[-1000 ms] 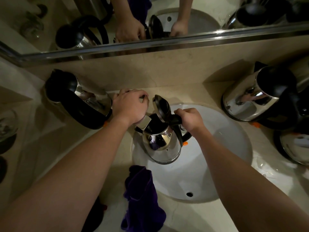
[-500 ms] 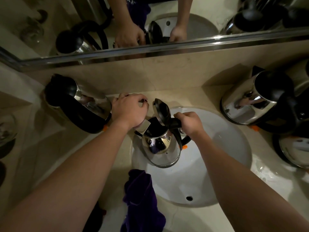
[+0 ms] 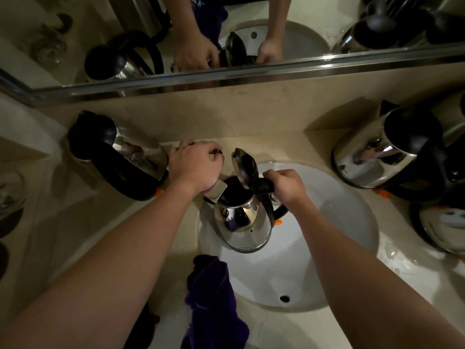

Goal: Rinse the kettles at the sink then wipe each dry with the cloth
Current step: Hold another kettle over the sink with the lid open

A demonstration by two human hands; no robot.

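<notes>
Two hands work above the sink (image 3: pixel 352 197): the right hand (image 3: pixel 286 187) grips the open-lidded kettle (image 3: pixel 241 222) by its handle, the left hand (image 3: pixel 196 167) curls over the tap, where a wet grip could drop the kettle into the basin.

Two bare forearms are seen rising from the lower corners of the frame, unsleeved, ending in the left hand (image 3: pixel 195 165) and right hand (image 3: pixel 289 187).

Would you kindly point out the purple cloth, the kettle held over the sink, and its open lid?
purple cloth (image 3: pixel 211 298): head view, middle of its folds.
kettle (image 3: pixel 247 227): head view, shiny steel side.
open lid (image 3: pixel 245 166): head view, black inner face.
</notes>
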